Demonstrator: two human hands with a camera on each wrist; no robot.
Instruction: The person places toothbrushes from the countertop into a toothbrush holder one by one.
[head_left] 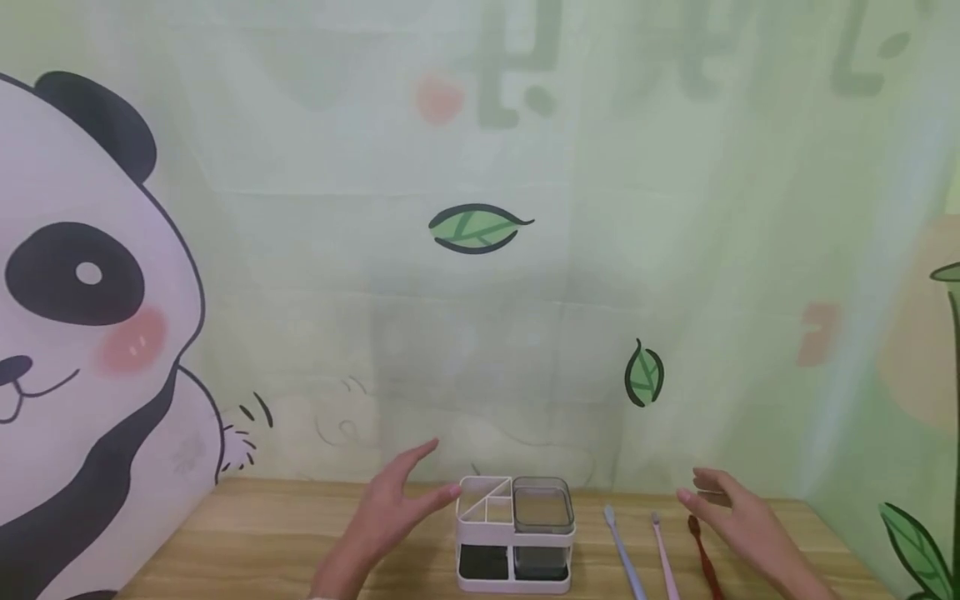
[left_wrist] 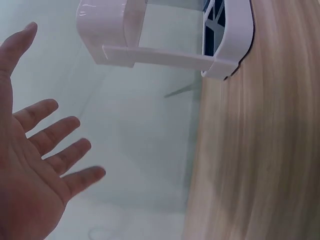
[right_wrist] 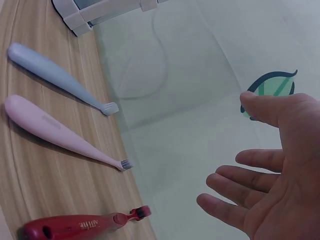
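A white toothbrush holder (head_left: pixel 516 540) with divided slots and a clear grey cup (head_left: pixel 543 505) in its right half stands on the table. My left hand (head_left: pixel 392 508) is raised just left of it, fingers spread and holding nothing; the left wrist view shows the holder's white side (left_wrist: pixel 175 58) apart from the palm. To the right lie three toothbrushes in a row: blue (head_left: pixel 623 550), pink (head_left: pixel 664 557) and dark red (head_left: pixel 705 557). Over the red one hovers my right hand (head_left: pixel 742 521), fingers loosely extended, nothing in it. The red brush's handle (right_wrist: pixel 75 227) bears pale lettering.
The wood-grain table (head_left: pixel 247 542) ends against a pale green cloth backdrop (head_left: pixel 322 250) printed with leaves and a large panda (head_left: pixel 67 350) at the left. The holder stands between the left hand and the toothbrushes.
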